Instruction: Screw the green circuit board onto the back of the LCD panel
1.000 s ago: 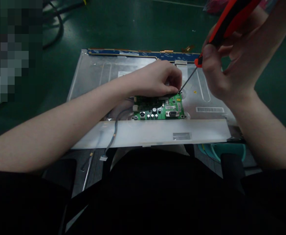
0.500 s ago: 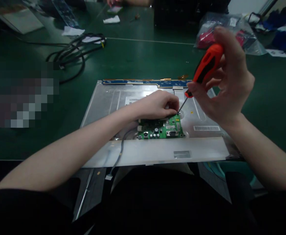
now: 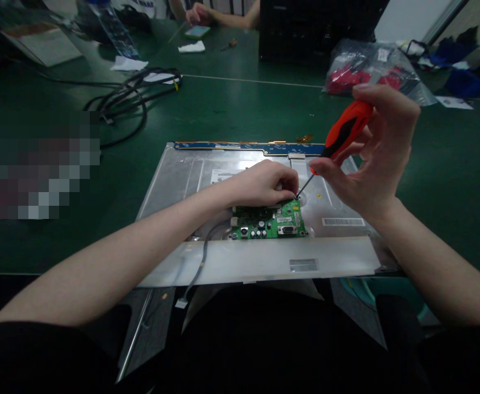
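Observation:
A metal-backed display panel [image 3: 169, 191] lies on the table, with a green circuit board [image 3: 272, 225] on its back. My right hand [image 3: 375, 148] grips a screwdriver [image 3: 344, 131] with a red and black handle, held at a slant. The screwdriver's tip meets the board's far right corner. Beside that tip, my left hand [image 3: 270, 183] rests over the board's far edge with curled fingers; whatever they pinch is hidden. A grey cable [image 3: 204, 254] runs from the board's left side over the panel's near edge, its white plug [image 3: 181, 302] hanging free.
Black cables [image 3: 128, 98] lie coiled at the left rear. A clear plastic bag [image 3: 371, 71] with red contents sits at the right rear, near a large black box-like object [image 3: 317, 33]. Across the table are another person's hands [image 3: 201, 13]. A plastic bottle [image 3: 114, 30] stands far left.
The view has tilted up slightly, so the scene sits lower. My right hand has lowered a little around the screwdriver handle; its tip stays at the board corner. My left hand keeps its place.

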The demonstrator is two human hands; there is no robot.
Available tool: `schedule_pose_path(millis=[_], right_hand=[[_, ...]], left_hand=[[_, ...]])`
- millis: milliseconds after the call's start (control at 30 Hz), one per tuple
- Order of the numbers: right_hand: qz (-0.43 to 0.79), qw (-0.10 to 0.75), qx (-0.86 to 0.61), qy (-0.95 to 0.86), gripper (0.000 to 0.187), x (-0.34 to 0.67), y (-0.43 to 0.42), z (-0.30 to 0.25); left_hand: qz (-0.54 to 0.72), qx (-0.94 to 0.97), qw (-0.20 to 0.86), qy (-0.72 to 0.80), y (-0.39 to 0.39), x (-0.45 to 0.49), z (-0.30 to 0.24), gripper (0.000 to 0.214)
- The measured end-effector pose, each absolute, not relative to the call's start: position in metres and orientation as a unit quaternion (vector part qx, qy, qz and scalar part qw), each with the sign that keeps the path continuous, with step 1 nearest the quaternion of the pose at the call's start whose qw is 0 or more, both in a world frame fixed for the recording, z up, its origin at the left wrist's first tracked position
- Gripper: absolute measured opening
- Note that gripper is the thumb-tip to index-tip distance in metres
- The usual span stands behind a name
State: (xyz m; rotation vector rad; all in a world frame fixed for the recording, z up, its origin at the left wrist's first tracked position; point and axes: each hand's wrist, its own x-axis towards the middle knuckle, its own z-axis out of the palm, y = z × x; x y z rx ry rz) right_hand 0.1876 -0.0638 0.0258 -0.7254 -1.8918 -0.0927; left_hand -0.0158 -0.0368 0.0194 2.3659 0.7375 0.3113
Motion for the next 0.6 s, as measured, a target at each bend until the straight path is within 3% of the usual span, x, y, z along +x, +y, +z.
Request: schedule_pose_path(millis=[233,600], right_hand=[[-0.022,0.499,-0.333,-0.8,0.066,0.1897,-0.0667,0.0255],[0.007,0.535,-0.301,-0.789,0.062,0.1882,-0.0603,0.019]], left_hand=[[0.118,0.899,0.318,0.276,-0.0363,-0.0157,0.0188,0.008],[0.111,0.895,0.322,0.289,-0.0373,-0.016,0.0204,0.007]])
